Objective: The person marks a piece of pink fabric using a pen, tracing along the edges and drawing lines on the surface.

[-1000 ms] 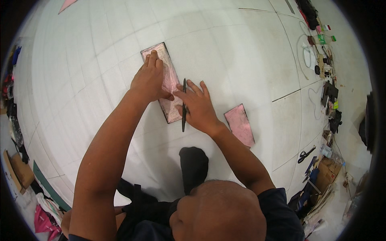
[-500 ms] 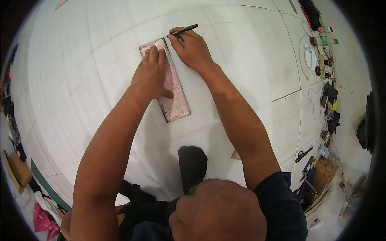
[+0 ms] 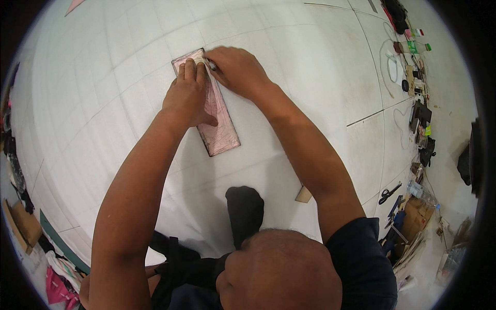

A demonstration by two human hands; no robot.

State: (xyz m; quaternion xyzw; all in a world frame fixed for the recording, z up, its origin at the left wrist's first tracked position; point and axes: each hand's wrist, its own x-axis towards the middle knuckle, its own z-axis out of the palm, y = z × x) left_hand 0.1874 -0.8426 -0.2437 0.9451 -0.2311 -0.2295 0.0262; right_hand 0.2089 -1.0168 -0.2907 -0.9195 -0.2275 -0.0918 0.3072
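Note:
A long pinkish rectangular piece [image 3: 222, 132] with dark edges lies slanted on a thin white sheet [image 3: 129, 108]. Across its upper half rests my left hand [image 3: 187, 95], fingers spread and thumb out, pressing it flat. At the piece's upper right corner is my right hand [image 3: 236, 71], closed around a dark pen [image 3: 212, 65]. Only a short end of the pen shows below the fingers; its tip is hidden.
My dark-socked foot [image 3: 245, 209] stands on the sheet below the piece, with a small tan block [image 3: 304, 195] to its right. Scissors [image 3: 390, 193], a green-labelled bottle [image 3: 412, 47] and clutter line the right side. Cardboard [image 3: 26, 223] lies at the left.
My right hand has moved slightly left and turned over, so the pen that stuck out to the upper right is now mostly hidden. My left hand stays on the piece.

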